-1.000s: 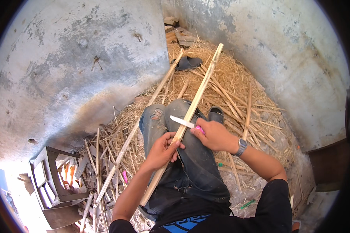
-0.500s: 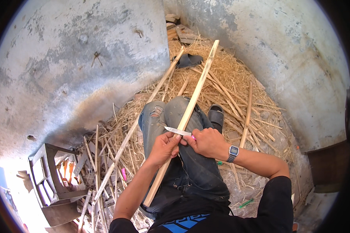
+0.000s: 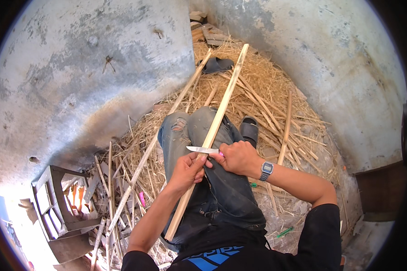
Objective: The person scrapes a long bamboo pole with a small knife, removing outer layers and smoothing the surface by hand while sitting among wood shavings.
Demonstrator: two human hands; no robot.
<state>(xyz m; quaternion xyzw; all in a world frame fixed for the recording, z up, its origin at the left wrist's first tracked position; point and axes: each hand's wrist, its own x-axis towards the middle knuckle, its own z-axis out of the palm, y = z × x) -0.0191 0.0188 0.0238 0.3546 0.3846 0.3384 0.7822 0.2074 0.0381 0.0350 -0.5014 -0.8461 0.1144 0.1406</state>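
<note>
Your long pale wooden strip (image 3: 215, 124) lies slanted across your jeans-clad lap, running from beyond your knees back toward your waist, over the straw pile (image 3: 267, 86). Your left hand (image 3: 187, 171) has its grip clamped around the strip. Just right of it, your right hand (image 3: 237, 157) is closed on a knife (image 3: 201, 149), blade touching the strip.

The knife (image 3: 202, 149) shows only its blade; the handle is buried inside the right hand (image 3: 238, 157), save a sliver of pink at the fist. The left hand (image 3: 187, 172) covers the stretch of the long wooden strip (image 3: 221, 106) under its fingers. One sandal (image 3: 249, 129) is half hidden behind the knee. The metal crate (image 3: 54, 207) at lower left washes out in glare, its contents too small to tell.
</note>
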